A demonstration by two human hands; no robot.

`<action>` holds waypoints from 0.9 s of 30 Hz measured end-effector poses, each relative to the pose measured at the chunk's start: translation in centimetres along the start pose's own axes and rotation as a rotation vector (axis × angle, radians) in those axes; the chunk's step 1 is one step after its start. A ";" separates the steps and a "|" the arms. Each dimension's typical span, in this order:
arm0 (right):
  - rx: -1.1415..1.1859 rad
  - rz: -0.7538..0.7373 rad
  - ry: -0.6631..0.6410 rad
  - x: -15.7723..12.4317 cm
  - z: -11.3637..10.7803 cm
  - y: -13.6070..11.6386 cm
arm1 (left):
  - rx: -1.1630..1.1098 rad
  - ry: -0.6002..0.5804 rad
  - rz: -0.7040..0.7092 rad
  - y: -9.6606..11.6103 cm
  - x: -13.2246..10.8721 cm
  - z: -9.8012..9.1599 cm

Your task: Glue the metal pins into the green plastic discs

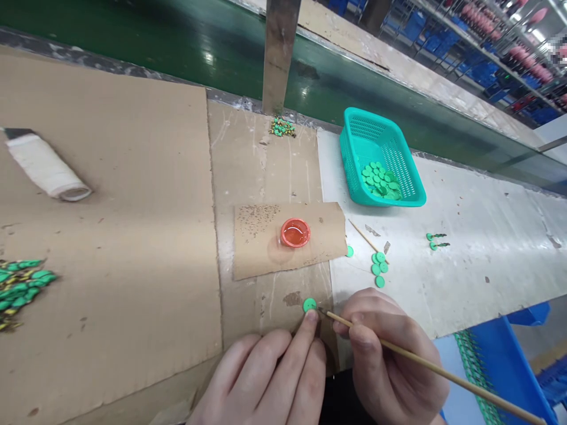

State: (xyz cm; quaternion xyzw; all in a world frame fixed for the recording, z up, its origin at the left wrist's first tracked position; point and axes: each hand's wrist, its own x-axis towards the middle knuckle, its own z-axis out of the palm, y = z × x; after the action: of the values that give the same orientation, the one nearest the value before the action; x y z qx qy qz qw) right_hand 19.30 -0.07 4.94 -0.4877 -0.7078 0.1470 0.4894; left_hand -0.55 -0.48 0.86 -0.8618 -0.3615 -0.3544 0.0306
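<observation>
My left hand [270, 378] lies flat at the bottom of the view, one fingertip pressing on the near edge of a small green disc [309, 304] on the cardboard. My right hand [390, 354] is closed on a thin wooden stick [425, 366], whose tip points at the green disc. A small red cap of liquid [295, 232] sits on a cardboard scrap [266, 242] just beyond. Several loose green discs [378, 268] lie on the white table to the right, next to another thin stick [365, 237].
A teal basket [398, 195] with several green discs stands at the back right. A white roll [46, 168] lies at the left. Green finished pieces [20, 289] pile at the left edge, more near a metal post [279, 53]. A green conveyor belt [177, 41] runs behind.
</observation>
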 end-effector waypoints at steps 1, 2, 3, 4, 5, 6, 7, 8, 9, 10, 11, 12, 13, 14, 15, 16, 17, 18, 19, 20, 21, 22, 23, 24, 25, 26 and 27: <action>0.009 -0.001 0.000 0.0 0.0 0.0 | 0.014 -0.003 0.013 -0.1 0.1 0.0; 0.017 -0.003 0.005 0.0 0.1 0.0 | 0.025 -0.004 0.021 -0.2 0.1 -0.1; 0.021 -0.007 0.009 0.0 0.1 0.1 | 0.032 -0.004 0.022 -0.2 0.2 -0.1; 0.022 -0.007 0.018 0.0 0.1 0.1 | 0.034 -0.005 0.023 -0.2 0.3 -0.2; 0.021 -0.004 0.023 0.0 0.2 0.1 | 0.032 -0.005 0.022 -0.2 0.3 -0.2; 0.022 0.001 0.025 0.0 0.2 0.1 | 0.027 -0.004 0.021 -0.2 0.3 -0.3; 0.023 0.006 0.028 0.0 0.2 0.1 | 0.023 -0.004 0.021 -0.2 0.3 -0.3; 0.025 0.013 0.033 0.1 0.2 0.1 | 0.022 -0.005 0.021 -0.2 0.3 -0.3; 0.027 0.021 0.035 0.1 0.2 0.1 | 0.022 -0.006 0.023 -0.3 0.3 -0.3; 0.027 0.028 0.038 0.1 0.2 0.0 | 0.022 -0.005 0.023 -0.3 0.3 -0.3; 0.021 0.031 0.035 0.2 0.2 -0.1 | 0.019 -0.004 0.025 -0.3 0.3 -0.3; 0.010 0.033 0.030 0.2 0.2 -0.1 | 0.015 -0.001 0.025 -0.4 0.3 -0.3; -0.005 0.033 0.021 0.3 0.2 -0.2 | 0.010 0.005 0.025 -0.4 0.3 -0.3; -0.022 0.028 0.009 0.4 0.2 -0.3 | 0.005 0.011 0.025 -0.4 0.3 -0.3; -0.042 0.020 -0.004 0.5 0.2 -0.4 | 0.002 0.014 0.025 -0.5 0.3 -0.3; -0.061 0.010 -0.013 0.6 0.1 -0.5 | 0.002 0.013 0.027 -0.5 0.3 -0.3; -0.080 0.000 -0.021 0.7 0.1 -0.5 | 0.002 0.011 0.029 -0.5 0.3 -0.2; -0.098 -0.011 -0.029 0.8 0.0 -0.6 | 0.002 0.009 0.030 -0.5 0.3 -0.1; -0.115 -0.025 -0.038 0.8 -0.1 -0.6 | 0.002 0.010 0.029 -0.4 0.3 0.0; -0.129 -0.038 -0.049 0.8 -0.2 -0.6 | 0.004 0.030 0.026 -0.4 0.2 0.1; -0.139 -0.050 -0.058 0.8 -0.2 -0.6 | 0.004 0.054 0.020 -0.3 0.2 0.3; -0.146 -0.060 -0.059 0.7 -0.3 -0.6 | 0.002 0.073 0.012 -0.3 0.2 0.5; -0.149 -0.069 -0.048 0.7 -0.3 -0.7 | 0.000 0.092 0.008 -0.2 0.1 0.7; -0.151 -0.074 -0.023 0.6 -0.3 -0.7 | -0.002 0.106 0.006 -0.2 0.1 0.8; -0.151 -0.075 0.011 0.5 -0.2 -0.7 | -0.001 0.109 0.005 -0.2 0.1 0.9; -0.153 -0.073 0.042 0.5 -0.2 -0.7 | -0.001 0.101 0.006 -0.2 0.0 1.0; -0.157 -0.065 0.066 0.5 -0.1 -0.7 | 0.002 0.092 0.009 -0.2 0.0 1.0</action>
State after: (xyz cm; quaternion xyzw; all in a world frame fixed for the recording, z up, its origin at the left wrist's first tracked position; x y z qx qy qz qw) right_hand 18.95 -0.02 5.78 -0.5058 -0.7162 0.0590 0.4773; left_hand -0.13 -0.05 0.09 -0.8462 -0.3564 -0.3930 0.0498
